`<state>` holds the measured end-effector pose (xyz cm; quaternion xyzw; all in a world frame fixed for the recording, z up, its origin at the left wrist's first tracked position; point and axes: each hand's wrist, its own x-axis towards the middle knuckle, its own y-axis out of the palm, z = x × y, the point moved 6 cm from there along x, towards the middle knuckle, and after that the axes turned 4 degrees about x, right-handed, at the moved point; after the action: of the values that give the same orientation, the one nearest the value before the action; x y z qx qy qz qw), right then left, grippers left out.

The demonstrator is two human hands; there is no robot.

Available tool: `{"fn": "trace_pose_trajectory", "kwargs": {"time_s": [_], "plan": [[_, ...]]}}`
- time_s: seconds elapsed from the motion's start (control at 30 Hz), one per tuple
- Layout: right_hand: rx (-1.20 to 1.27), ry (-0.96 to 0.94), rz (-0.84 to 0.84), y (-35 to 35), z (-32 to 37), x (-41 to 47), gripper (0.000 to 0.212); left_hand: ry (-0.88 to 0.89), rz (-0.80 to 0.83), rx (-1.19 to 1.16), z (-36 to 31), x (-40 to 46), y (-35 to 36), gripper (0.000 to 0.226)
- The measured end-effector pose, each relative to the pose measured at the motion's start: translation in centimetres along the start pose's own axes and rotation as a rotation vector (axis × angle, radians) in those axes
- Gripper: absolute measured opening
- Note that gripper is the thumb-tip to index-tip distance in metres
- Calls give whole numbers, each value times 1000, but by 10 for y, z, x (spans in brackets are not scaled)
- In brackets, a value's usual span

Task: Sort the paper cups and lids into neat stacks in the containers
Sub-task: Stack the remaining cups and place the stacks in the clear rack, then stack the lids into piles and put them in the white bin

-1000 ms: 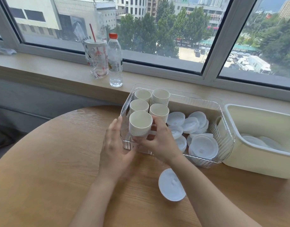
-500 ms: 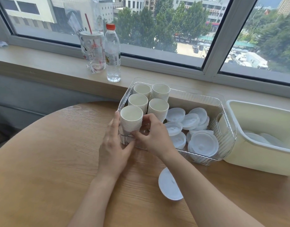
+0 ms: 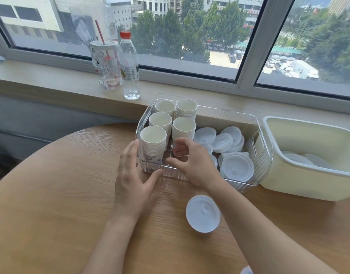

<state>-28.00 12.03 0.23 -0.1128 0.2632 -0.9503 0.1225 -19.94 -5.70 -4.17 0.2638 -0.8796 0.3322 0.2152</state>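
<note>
both hands sit at the near-left corner of the clear bin (image 3: 247, 117). left hand (image 3: 130, 180) lies w/ fingers straight along the outside of the bin wall, just beside the near stack (image 3: 152, 144) of cups, gripping nothing. right hand (image 3: 191, 163) reaches over the bin's near rim, fingers loosely curled w/ a gap between thumb and fingers; looks empty, not touching the near stack as far as i can tell.

done so far: five cup stacks (image 3: 183, 123) upright in the bin, all just beyond the hands, packed in two rows at the left end. near stack stands right between the two hands, seated in the corner.

left to do, by my read: lids (image 3: 237, 169) to the right of the right hand lie loose and overlapping in the bin, not a neat pile. more lids sit in the cream tub (image 3: 308, 123) further right. one lid (image 3: 202, 213) is on the table (image 3: 51, 194), nearer the body than the right hand, beside that forearm. so cups look about finished, lids mostly unsorted; roughly halfway.
</note>
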Motion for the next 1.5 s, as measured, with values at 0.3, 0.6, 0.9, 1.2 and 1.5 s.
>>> {"fn": "trace_pose_trajectory", "kwargs": {"time_s": [0.3,0.6,0.9,1.2,1.5], "plan": [[-11,-124,-80,-77,-16,-73,42,32,117,-13,-50,-50,2,86],[-107,-161,5,-91,-38,-141,31,119,523,-23,-72,-96,46,110],[-100,-98,-57,-99,-40,-202,29,149,549,-33,-87,-108,53,100],[-183,-39,-92,-107,-40,-279,46,151,516,-88,-117,-165,14,95],[-504,62,-39,-123,-81,-382,102,214,536,-90,-166,-220,10,87]]}}
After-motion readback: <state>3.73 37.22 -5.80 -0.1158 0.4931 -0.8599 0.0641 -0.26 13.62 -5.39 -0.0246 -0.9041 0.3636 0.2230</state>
